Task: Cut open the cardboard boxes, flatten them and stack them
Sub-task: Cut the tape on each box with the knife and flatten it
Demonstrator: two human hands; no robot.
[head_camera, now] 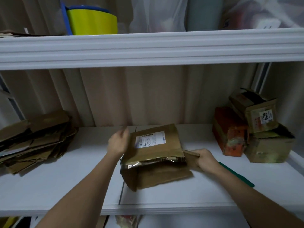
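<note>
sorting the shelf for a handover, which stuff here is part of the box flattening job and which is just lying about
Job: open box, flattened stack, uncut boxes, green tool, left hand, right hand.
Lying about: yellow-blue tub, plastic bags.

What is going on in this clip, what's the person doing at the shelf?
A person is breaking down a cardboard box on a white shelf. The right hand grips a side flap, while the left hand is at the box's far left edge. A pile of flattened cardboard lies to the left; three unflattened boxes wait on the right, and a green tool lies near the right wrist.
</note>
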